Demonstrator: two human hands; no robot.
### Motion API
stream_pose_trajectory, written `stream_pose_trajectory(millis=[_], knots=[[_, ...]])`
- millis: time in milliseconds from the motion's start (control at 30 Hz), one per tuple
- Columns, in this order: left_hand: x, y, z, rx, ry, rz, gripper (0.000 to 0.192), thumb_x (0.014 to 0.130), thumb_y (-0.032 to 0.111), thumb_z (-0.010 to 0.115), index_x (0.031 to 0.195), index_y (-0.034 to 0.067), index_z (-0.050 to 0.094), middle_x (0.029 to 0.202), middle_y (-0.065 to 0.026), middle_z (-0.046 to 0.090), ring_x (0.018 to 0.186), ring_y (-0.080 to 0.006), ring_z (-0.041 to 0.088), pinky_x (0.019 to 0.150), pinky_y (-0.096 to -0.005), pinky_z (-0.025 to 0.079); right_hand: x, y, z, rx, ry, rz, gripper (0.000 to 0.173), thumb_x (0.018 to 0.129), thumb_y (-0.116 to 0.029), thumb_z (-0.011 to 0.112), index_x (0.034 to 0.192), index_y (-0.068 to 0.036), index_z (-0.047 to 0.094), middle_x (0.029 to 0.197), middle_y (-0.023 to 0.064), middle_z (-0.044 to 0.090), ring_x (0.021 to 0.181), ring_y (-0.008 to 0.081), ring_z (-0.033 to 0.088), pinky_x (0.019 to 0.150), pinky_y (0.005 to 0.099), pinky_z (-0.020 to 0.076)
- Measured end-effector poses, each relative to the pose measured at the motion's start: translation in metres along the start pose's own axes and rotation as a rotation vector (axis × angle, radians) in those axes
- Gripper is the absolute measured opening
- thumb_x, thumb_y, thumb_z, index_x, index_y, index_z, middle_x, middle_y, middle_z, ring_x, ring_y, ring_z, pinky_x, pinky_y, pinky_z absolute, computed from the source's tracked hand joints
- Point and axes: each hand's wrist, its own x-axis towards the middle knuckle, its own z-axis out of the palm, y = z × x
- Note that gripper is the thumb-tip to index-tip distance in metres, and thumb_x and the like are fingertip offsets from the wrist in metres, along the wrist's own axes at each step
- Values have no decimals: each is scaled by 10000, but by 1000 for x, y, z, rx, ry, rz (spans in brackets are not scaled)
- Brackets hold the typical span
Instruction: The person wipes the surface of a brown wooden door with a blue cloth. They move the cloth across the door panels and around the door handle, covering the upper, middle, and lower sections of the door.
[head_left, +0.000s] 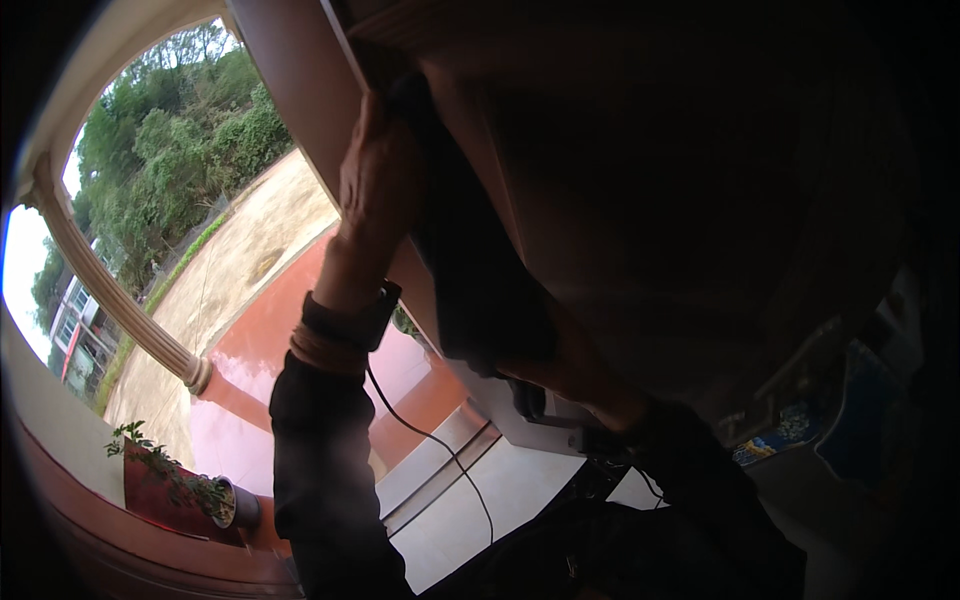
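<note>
A long dark item (480, 262), seemingly cloth, slants down the face of a brown door or panel (600, 187). My left hand (379, 172) is raised against the panel's edge, alongside the upper part of the dark item. Its fingers are lost in shadow, so their grip is unclear. Lower down, my right hand (562, 367) has its fingers around the bottom end of the item. Just below that hand is a dark, handle-like piece (529, 399). A dark watch or band (349, 319) circles my left wrist.
A thin black cable (442, 442) hangs between my arms above white floor tiles (480, 510) and a metal threshold strip (442, 476). Outside stand a potted plant (236, 502) and a fluted column (124, 281). A blue patterned item (847, 420) is at the right, in shadow.
</note>
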Motion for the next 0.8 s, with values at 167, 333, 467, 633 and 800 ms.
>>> stream_pose_trajectory(millis=[167,333,467,633,800], knots=[[17,-17,13,-7,13,-190,79,803,57,579,813,-9,623,1073,-177,497,929,-331,584,734,-403,535,34,-13,-5,43,34,-82,805,784,-150,746,1421,-25,269,1166,191,547,1038,283,615,846,386,551],[21,-10,14,-61,40,-190,103,845,88,580,825,-8,612,1046,-161,478,897,-338,599,709,-423,540,39,-12,2,226,7,-53,819,792,-84,725,1439,-5,229,1098,212,579,909,273,666,758,355,584],[18,-2,9,-124,35,-199,85,853,73,566,868,-6,592,995,-151,498,885,-343,598,676,-409,522,32,-1,4,207,21,-80,832,789,-72,724,1449,-22,221,1113,201,582,925,262,661,784,360,571],[-8,22,13,-334,29,-284,136,851,16,547,983,-3,528,886,-173,548,821,-356,592,641,-410,501,6,12,7,169,-22,20,778,791,-55,722,1427,-21,276,1262,151,522,1144,262,557,950,403,485],[-56,68,23,-405,-85,-520,251,825,-55,517,1069,-6,486,874,-203,553,765,-387,570,619,-440,485,-22,32,20,119,-5,-19,769,777,-47,741,1415,-15,313,1241,161,548,1146,249,554,968,385,456]])
